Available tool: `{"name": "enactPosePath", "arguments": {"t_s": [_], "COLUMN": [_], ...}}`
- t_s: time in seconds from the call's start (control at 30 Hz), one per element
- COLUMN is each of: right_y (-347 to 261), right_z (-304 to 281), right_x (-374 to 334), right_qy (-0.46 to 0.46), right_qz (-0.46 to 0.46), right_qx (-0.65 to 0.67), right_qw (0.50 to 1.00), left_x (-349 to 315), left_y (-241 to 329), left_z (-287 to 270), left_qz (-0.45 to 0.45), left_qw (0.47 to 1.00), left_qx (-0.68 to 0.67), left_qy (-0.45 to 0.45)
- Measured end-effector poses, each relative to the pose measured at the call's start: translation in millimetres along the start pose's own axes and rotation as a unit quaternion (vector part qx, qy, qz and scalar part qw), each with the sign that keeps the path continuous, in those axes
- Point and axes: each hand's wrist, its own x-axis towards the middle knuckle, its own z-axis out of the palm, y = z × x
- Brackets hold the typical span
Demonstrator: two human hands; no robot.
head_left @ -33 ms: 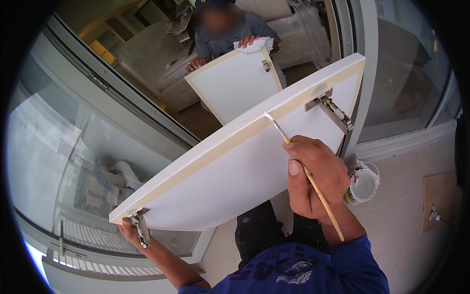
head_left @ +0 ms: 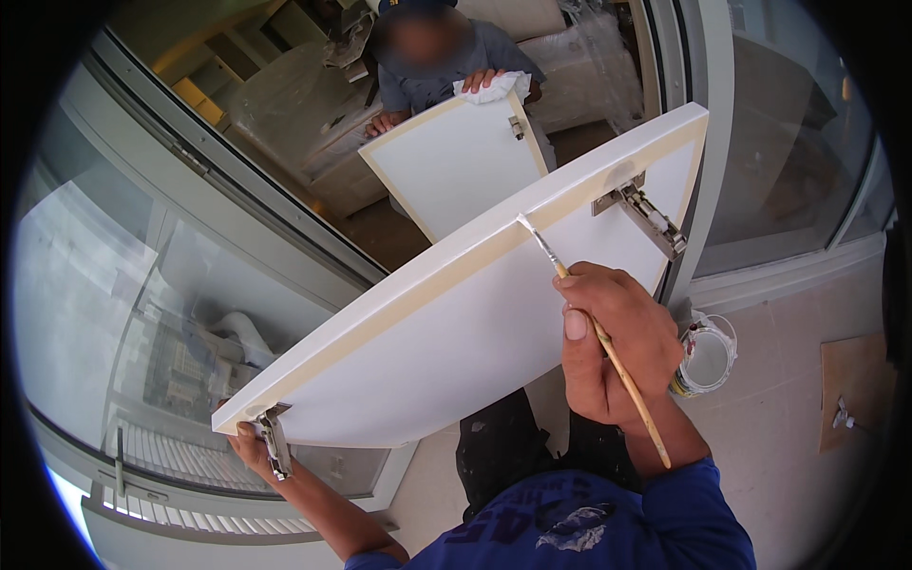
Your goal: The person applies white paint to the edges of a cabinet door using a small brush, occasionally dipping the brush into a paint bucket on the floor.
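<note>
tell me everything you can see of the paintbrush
The slim paintbrush has a yellowish, wood-looking handle, a silvery ferrule and whitish bristles. The right hand grips the handle, whose tail end juts out over the forearm. It slants up and left, bristle tip at the cream border along the white cabinet door's upper edge.

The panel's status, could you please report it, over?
Right hand holding brush, tip at panel's upper edge. Left hand at panel's lower-left corner, holding. Nothing seen blocking the tip.
</note>
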Motion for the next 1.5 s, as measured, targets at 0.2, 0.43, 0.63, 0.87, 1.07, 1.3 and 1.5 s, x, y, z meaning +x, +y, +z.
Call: {"name": "enactPosePath", "arguments": {"t_s": [0.2, 0.43, 0.63, 0.87, 1.07, 1.3, 1.5], "right_y": [-8.6, 6.4, -3.3, 6.6, -1.0, -0.8, -11.5], "right_z": [5.6, -3.8, -9.9, -13.2, -12.4, -15.7, -1.1], "right_x": [2.8, -0.9, 5.0, 4.7, 6.8, 7.5, 8.0], "right_qy": [-0.017, 0.017, -0.002, 0.014, -0.009, 0.002, -0.043], "right_qz": [-0.013, 0.015, 0.005, 0.020, 0.002, 0.044, 0.007], "right_qx": [0.030, -0.014, 0.016, -0.028, -0.013, -0.031, 0.001], "right_qw": [0.999, 1.000, 1.000, 0.999, 1.000, 0.999, 0.999], "left_x": [1.5, -2.0, 2.3, -3.6, 0.7, -3.4, -2.5], "left_y": [0.7, -1.8, -6.2, 0.9, 2.1, -7.7, 0.4], "left_z": [12.2, -4.2, 3.7, 8.6, 17.1, 0.2, 8.8], "left_qz": [-0.004, -0.008, -0.012, -0.027, -0.007, -0.013, -0.016], "left_qw": [1.000, 1.000, 0.999, 0.998, 0.998, 1.000, 0.999], "left_qx": [-0.018, -0.027, -0.044, -0.057, -0.056, -0.026, -0.028], "left_qy": [-0.010, -0.007, 0.004, 0.025, -0.011, 0.009, 0.007]}}
